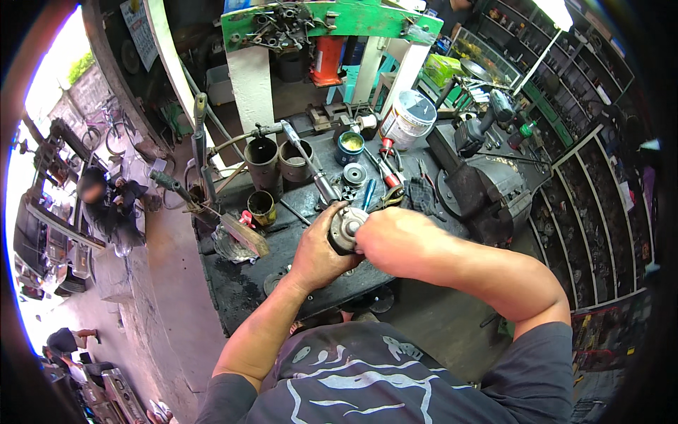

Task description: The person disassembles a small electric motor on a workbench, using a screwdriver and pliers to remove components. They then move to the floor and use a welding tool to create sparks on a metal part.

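Note:
My left hand (pixel 319 249) is wrapped round the side of a round, grey metal motor-like housing (pixel 347 225) and holds it above the near part of the workbench. My right hand (pixel 393 239) is closed in a fist against the right side of the same housing. Whatever its fingers grip is hidden behind the knuckles. Just beyond the housing lie a ringed metal pulley (pixel 355 174), a blue pen-shaped tool (pixel 369 193) and a long metal tool (pixel 311 162) slanting toward my hands. A dark tin with yellow grease (pixel 351 144) stands behind them.
A black workbench (pixel 244 290) carries metal cylinders (pixel 262 164), a rusty tin (pixel 262 207) and a wooden block (pixel 245 234) on the left. To the right are a bench vise (pixel 487 194), a cordless power tool (pixel 494 116) and a white bucket (pixel 408 121). A person (pixel 106 201) sits at far left.

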Tool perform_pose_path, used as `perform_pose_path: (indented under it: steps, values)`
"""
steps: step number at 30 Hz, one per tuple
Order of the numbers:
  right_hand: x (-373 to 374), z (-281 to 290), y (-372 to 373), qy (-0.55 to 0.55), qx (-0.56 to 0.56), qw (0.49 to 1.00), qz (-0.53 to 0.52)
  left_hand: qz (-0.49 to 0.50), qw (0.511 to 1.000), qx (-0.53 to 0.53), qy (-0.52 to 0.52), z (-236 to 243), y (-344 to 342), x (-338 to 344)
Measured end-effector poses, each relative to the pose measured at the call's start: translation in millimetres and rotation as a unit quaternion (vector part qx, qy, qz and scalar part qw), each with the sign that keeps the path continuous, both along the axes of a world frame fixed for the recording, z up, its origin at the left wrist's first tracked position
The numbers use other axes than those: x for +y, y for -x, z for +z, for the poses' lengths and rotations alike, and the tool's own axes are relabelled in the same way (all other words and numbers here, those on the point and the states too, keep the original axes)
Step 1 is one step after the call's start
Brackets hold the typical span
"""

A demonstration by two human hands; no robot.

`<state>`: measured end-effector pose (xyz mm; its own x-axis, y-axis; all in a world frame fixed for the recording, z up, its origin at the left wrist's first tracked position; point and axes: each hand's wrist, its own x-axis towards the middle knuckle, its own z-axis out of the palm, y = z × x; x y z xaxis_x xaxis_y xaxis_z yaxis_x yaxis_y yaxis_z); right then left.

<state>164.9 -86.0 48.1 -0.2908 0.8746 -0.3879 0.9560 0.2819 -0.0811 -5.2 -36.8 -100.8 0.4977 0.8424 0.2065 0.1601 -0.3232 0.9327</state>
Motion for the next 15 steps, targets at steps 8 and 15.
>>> perform_pose_path:
  steps: [8, 15]
  values:
    - [-1.9, -4.8, -7.7, -0.058, 0.073, 0.995, 0.048, 0.052, 0.997, 0.054, -0.032, -4.9, -3.8, -5.7]
    - [-7.3, -25.1, -4.7, -0.099, 0.041, 0.994, 0.028, 0.078, 0.996, -0.02, 0.039, -10.3, -14.8, -12.0]
